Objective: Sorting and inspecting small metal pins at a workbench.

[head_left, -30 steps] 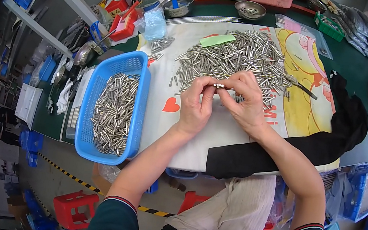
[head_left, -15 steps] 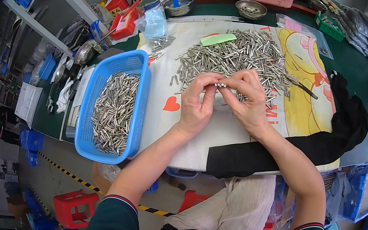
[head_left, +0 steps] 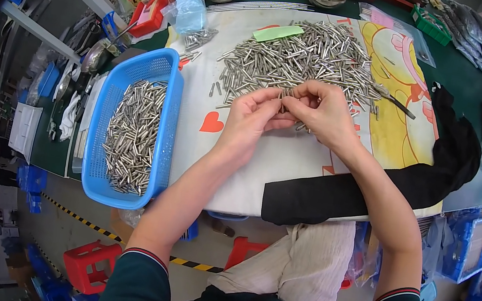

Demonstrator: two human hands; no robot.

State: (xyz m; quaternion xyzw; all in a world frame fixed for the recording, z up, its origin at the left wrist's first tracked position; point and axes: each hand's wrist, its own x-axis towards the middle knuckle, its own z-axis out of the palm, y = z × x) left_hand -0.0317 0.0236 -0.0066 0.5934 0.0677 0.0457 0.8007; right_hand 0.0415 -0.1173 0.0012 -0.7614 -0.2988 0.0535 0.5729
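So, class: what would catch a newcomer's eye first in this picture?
The big heap of small metal rods on the white cloth at table centre. In front of it the left hand and right hand pinch a rod between them. On the left stands a blue basket, part-filled with more rods.

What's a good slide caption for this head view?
Both hands pinch a small metal pin before a pile of pins.

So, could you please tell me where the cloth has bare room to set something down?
Bare cloth lies between both hands and the near edge, beside the blue basket. The far half is crowded with the pile of metal pins; the black fabric covers the right.
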